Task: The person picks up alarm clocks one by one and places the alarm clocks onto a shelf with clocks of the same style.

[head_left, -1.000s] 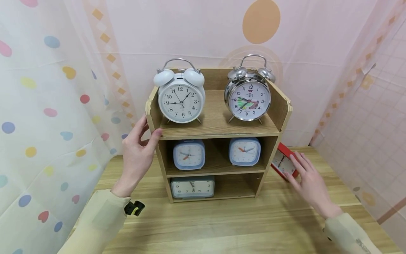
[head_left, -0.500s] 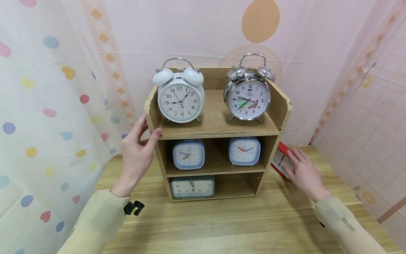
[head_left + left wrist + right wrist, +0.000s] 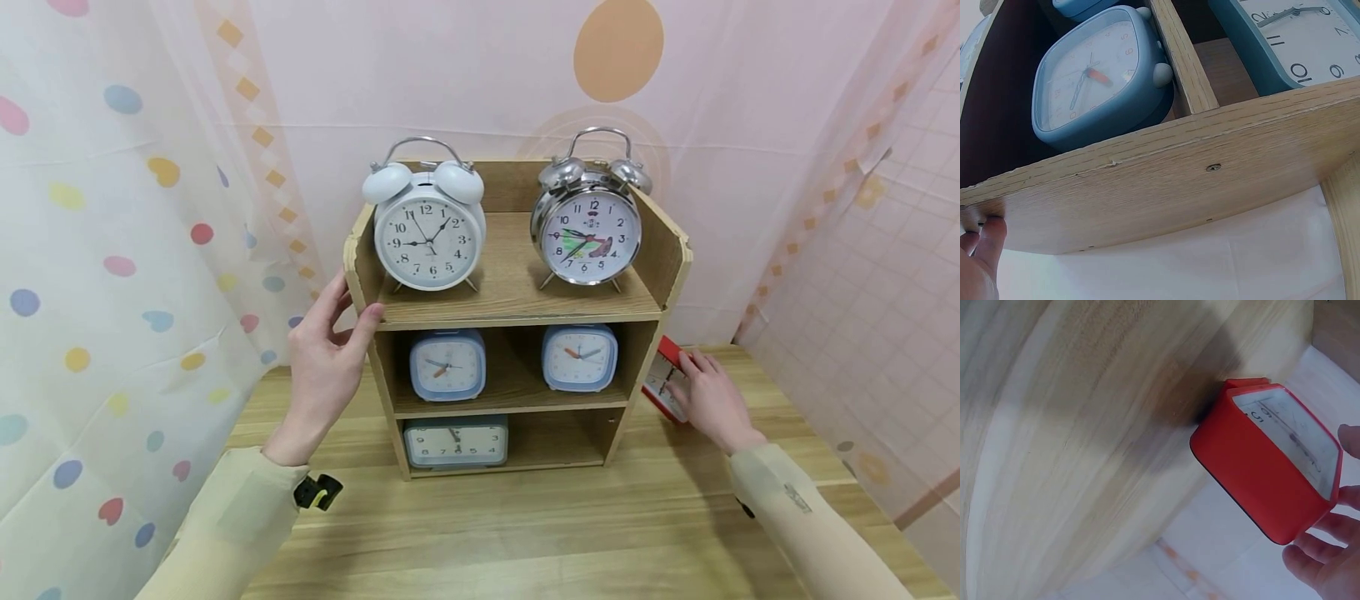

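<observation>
My left hand (image 3: 324,362) grips the left side panel of a small wooden shelf (image 3: 517,318), its thumb on the front edge and its fingers behind. On the table right of the shelf, a red alarm clock (image 3: 1247,465) with a white face leans at an angle. My right hand (image 3: 716,404) holds the clock's far right end, thumb toward the face and fingers around the red case. In the head view the shelf and hand hide part of this clock.
A white twin-bell alarm clock (image 3: 430,242) and a silver one (image 3: 592,237) stand on top. Two blue clocks (image 3: 447,367) sit on the middle level, a rectangular blue-green clock (image 3: 456,442) on the bottom left. Patterned curtains (image 3: 480,75) surround the wooden table (image 3: 487,542).
My right hand has moved left and closed in on the red clock, covering more of it. My left hand and the shelf have stayed put.
</observation>
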